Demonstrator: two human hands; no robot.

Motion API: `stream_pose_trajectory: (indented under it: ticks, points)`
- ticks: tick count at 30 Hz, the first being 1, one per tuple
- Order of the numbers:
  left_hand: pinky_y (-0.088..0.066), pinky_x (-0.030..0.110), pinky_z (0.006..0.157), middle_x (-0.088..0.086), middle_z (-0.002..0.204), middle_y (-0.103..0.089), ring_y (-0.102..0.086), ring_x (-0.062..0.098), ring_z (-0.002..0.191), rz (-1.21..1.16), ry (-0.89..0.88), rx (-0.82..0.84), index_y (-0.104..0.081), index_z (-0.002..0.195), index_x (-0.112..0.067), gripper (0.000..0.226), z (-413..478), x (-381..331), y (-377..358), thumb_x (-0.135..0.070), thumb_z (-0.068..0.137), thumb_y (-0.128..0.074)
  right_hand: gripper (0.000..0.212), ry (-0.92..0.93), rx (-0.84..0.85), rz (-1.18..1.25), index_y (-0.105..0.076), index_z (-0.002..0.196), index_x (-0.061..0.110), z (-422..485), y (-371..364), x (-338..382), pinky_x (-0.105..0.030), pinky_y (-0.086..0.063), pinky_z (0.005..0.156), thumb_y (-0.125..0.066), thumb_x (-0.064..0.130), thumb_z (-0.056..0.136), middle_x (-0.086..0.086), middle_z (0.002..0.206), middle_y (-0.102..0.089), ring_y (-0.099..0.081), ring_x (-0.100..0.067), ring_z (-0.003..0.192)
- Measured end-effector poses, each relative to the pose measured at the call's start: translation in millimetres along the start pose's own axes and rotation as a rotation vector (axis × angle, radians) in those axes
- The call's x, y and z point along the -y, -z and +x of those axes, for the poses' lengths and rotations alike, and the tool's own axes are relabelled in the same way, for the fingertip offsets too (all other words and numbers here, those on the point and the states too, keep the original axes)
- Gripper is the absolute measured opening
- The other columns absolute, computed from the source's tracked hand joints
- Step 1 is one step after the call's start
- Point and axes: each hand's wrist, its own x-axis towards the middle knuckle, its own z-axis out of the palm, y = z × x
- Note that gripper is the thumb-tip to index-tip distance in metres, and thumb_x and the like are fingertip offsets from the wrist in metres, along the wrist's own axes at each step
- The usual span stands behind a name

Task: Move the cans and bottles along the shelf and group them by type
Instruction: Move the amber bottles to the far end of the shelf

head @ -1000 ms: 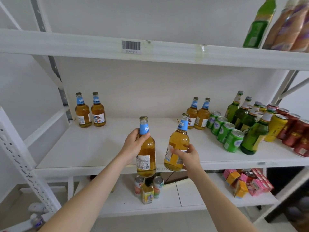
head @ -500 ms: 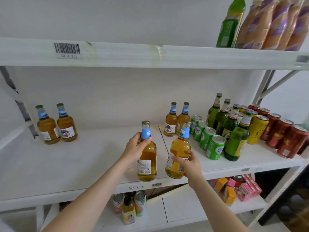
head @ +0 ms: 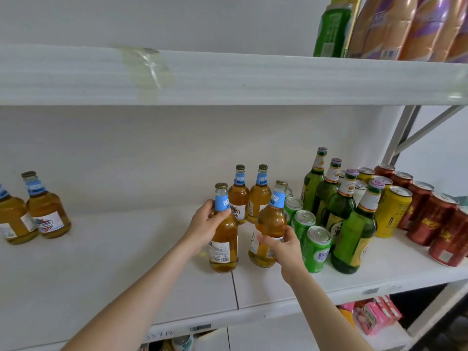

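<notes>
My left hand (head: 205, 224) grips the neck of an amber bottle with a blue neck label (head: 224, 241). My right hand (head: 283, 245) holds a second amber bottle (head: 269, 224) round its body; it leans slightly. Both bottles are at the middle shelf (head: 126, 262), just in front of two matching amber bottles (head: 249, 198) that stand at the back. Two more amber bottles (head: 43, 211) stand at the far left. To the right are green cans (head: 315, 247), green bottles (head: 354, 231), a yellow can (head: 391, 211) and red cans (head: 440, 224).
The upper shelf (head: 228, 77) hangs overhead, with a green bottle (head: 331, 29) and orange-purple bottles (head: 405, 26) on it. Pink cartons (head: 374, 315) lie on the lower shelf at the right. A slanted metal brace (head: 415, 133) runs at the right.
Both hands have carried their amber bottles right and deeper onto the shelf, close to the two amber bottles at the back. The view has swung right and nearer.
</notes>
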Motion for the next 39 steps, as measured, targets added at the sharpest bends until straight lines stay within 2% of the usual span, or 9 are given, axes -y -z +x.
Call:
stream_pose_trajectory:
  ticks: [3, 6, 10, 14, 21, 25, 28, 34, 39]
  points:
    - [-0.053, 0.025, 0.085, -0.006, 0.109, -0.067, -0.064, 0.009, 0.103, -0.007, -0.010, -0.009, -0.056, 0.103, -0.037, 0.015, 17.6, 5.5, -14.8, -0.037, 0.091, -0.065, 0.064, 0.023, 0.018, 0.004, -0.058, 0.113, 0.029, 25.0, 5.2, 0.7, -0.039, -0.054, 0.083, -0.092, 0.019, 0.060, 0.007, 0.106, -0.070, -0.065, -0.017, 0.100]
    - [-0.051, 0.021, 0.083, -0.008, 0.110, -0.066, -0.063, 0.007, 0.104, -0.008, -0.024, -0.023, -0.055, 0.105, -0.037, 0.017, 32.4, 10.9, -26.7, -0.036, 0.091, -0.065, 0.067, 0.060, 0.037, -0.004, -0.057, 0.117, 0.026, 46.1, 8.5, -1.6, -0.041, -0.055, 0.088, -0.092, 0.018, 0.061, 0.005, 0.108, -0.070, -0.066, -0.017, 0.101]
    - [-0.047, 0.012, 0.071, -0.017, 0.107, -0.063, -0.061, -0.002, 0.099, 0.017, -0.030, -0.038, -0.052, 0.105, -0.040, 0.018, 47.6, 14.9, -36.0, -0.038, 0.092, -0.064, 0.071, 0.083, 0.050, 0.005, -0.055, 0.121, 0.025, 67.5, 7.7, -7.1, -0.043, -0.056, 0.089, -0.092, 0.016, 0.060, 0.004, 0.110, -0.070, -0.067, -0.018, 0.102]
    - [-0.046, 0.013, 0.074, -0.017, 0.110, -0.063, -0.060, -0.001, 0.102, 0.034, -0.039, -0.049, -0.051, 0.111, -0.041, 0.023, 61.8, 21.0, -44.0, -0.040, 0.092, -0.063, 0.077, 0.087, 0.049, -0.005, -0.053, 0.125, 0.025, 85.0, 5.7, -13.3, -0.042, -0.056, 0.090, -0.093, 0.017, 0.060, 0.005, 0.113, -0.068, -0.065, -0.016, 0.104]
    - [-0.047, 0.013, 0.071, -0.020, 0.108, -0.065, -0.060, -0.014, 0.096, 0.043, -0.045, -0.045, -0.053, 0.107, -0.046, 0.021, 75.6, 30.6, -50.7, -0.041, 0.090, -0.065, 0.082, 0.126, 0.077, -0.018, -0.050, 0.130, 0.026, 101.7, 5.0, -21.3, -0.025, -0.053, 0.079, -0.093, 0.020, 0.060, 0.010, 0.116, -0.066, -0.063, -0.007, 0.103]
    - [-0.047, 0.015, 0.077, -0.018, 0.111, -0.065, -0.061, -0.011, 0.098, 0.042, -0.044, -0.030, -0.053, 0.114, -0.042, 0.027, 80.4, 32.6, -51.1, -0.041, 0.090, -0.066, 0.082, 0.137, 0.092, -0.038, -0.049, 0.128, 0.030, 106.4, 2.9, -24.8, -0.012, -0.047, 0.068, -0.093, 0.020, 0.060, 0.018, 0.112, -0.063, -0.061, 0.003, 0.095]
    - [-0.049, 0.014, 0.075, -0.015, 0.111, -0.066, -0.062, -0.009, 0.098, 0.040, -0.049, -0.023, -0.054, 0.114, -0.040, 0.026, 82.7, 32.8, -50.7, -0.038, 0.090, -0.066, 0.082, 0.155, 0.095, -0.055, -0.050, 0.127, 0.031, 109.1, 1.6, -30.4, -0.009, -0.049, 0.062, -0.093, 0.019, 0.058, 0.018, 0.113, -0.064, -0.063, 0.009, 0.091]
    - [-0.048, 0.006, 0.071, -0.016, 0.110, -0.066, -0.062, -0.010, 0.098, 0.038, -0.066, -0.011, -0.056, 0.111, -0.040, 0.025, 79.3, 35.9, -51.8, -0.033, 0.090, -0.068, 0.082, 0.183, 0.130, -0.073, -0.051, 0.130, 0.028, 110.8, 0.2, -36.0, -0.015, -0.051, 0.073, -0.093, 0.019, 0.060, 0.012, 0.117, -0.066, -0.064, 0.002, 0.100]
    - [-0.050, 0.011, 0.072, -0.014, 0.105, -0.069, -0.065, -0.003, 0.096, -0.023, -0.072, -0.041, -0.058, 0.112, -0.036, 0.026, 74.2, 41.2, -55.6, -0.030, 0.090, -0.069, 0.085, 0.201, 0.140, -0.062, -0.045, 0.132, 0.033, 102.3, 1.7, -38.6, -0.004, -0.049, 0.068, -0.091, 0.015, 0.063, 0.019, 0.116, -0.062, -0.061, 0.013, 0.096]
